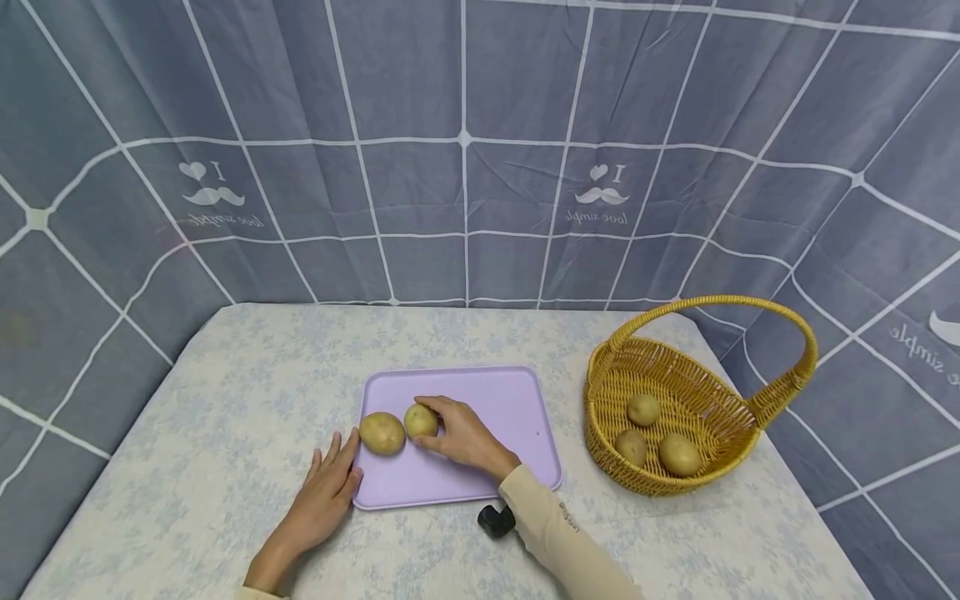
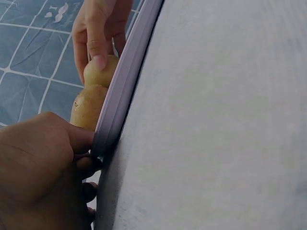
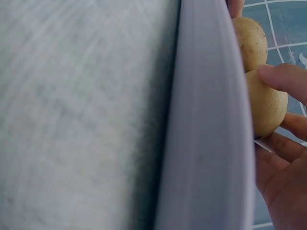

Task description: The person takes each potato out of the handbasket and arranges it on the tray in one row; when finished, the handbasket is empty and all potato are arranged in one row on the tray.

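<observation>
On the lilac tray [image 1: 487, 417], two potatoes lie side by side near its left edge. My right hand [image 1: 462, 433] grips the smaller potato [image 1: 421, 421] between thumb and fingers; the right wrist view shows the thumb on this potato [image 3: 266, 103]. The larger potato [image 1: 382, 433] sits against its left side, touching it in the left wrist view. Beside the tray's left rim, my left hand [image 1: 324, 492] rests with fingers extended, fingertips close to the larger potato. In the left wrist view its thumb meets the tray rim [image 2: 122, 91].
A yellow wicker basket [image 1: 600, 442] with a tall arched handle stands right of the tray, holding three potatoes, one of them a round potato [image 1: 679, 455]. A floral cloth [image 1: 247, 392] covers the table. Blue-grey checked curtains [image 1: 420, 192] hang behind and at both sides.
</observation>
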### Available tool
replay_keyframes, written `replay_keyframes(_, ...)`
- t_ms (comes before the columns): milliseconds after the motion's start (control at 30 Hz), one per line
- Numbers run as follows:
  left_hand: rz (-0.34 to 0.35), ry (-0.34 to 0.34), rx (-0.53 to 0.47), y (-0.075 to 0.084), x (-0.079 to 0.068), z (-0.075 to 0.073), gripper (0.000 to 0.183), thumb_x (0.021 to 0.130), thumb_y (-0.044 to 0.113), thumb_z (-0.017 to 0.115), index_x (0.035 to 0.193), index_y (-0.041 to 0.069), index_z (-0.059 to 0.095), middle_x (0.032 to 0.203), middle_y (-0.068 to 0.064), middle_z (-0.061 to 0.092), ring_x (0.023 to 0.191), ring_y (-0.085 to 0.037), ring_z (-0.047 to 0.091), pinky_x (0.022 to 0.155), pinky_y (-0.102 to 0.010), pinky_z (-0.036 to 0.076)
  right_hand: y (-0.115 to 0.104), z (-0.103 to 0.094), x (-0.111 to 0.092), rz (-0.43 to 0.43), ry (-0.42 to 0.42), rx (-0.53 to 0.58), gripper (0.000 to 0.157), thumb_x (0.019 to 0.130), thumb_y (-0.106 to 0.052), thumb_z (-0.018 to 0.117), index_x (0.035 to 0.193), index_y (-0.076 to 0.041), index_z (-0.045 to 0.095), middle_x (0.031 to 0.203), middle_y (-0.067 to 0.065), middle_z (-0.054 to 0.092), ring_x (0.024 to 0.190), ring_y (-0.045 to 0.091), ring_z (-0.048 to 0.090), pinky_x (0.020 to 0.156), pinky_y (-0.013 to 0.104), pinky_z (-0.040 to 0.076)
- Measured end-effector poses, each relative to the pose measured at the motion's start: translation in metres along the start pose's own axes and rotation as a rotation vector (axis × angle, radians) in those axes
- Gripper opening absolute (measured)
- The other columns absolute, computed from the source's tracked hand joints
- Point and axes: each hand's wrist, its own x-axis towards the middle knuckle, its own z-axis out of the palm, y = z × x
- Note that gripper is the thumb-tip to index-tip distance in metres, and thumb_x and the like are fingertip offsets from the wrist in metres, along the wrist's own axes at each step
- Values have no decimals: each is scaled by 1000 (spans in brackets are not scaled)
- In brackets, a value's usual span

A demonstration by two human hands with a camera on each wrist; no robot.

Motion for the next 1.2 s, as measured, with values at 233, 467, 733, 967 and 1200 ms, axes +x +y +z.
replay_keyframes(233,4,5,2,0,-1,2,56,104,20,40,150,-5,18,155,-24,18,143,-46,5,116,-56,-9,-1,1,-1,-8,-5,-30,63,86,-23,74,140,-5,48,133,8,57,113,14,58,93,21,48)
replay_keyframes(467,18,1,-14,-1,-2,3,56,104,21,39,150,-5,18,155,-25,18,143,-47,5,115,-57,-9,-7,-26,-14,-16,73,26,69,85,-28,74,145,-13,43,146,6,46,133,21,44,111,37,36)
replay_keyframes(733,27,6,-5,-3,-1,1,56,104,21,39,150,-6,18,155,-25,18,143,-47,5,115,-56,-10,-28,-131,-72,-143,451,220,63,83,-7,73,141,-5,47,147,14,43,135,24,41,110,42,36)
replay_keyframes(967,25,1,-10,-3,0,0,57,104,21,39,150,-5,17,155,-24,17,143,-46,5,115,-56,-10,-25,-188,-141,-193,700,334,59,82,17,63,137,6,46,141,22,48,130,16,48,107,24,39)
replay_keyframes(1200,23,4,-5,-2,0,0,57,104,20,40,149,-6,18,155,-25,17,143,-46,5,115,-56,-10,3,-222,-178,-120,878,410,50,84,17,59,132,9,50,134,11,57,124,16,54,101,19,44)
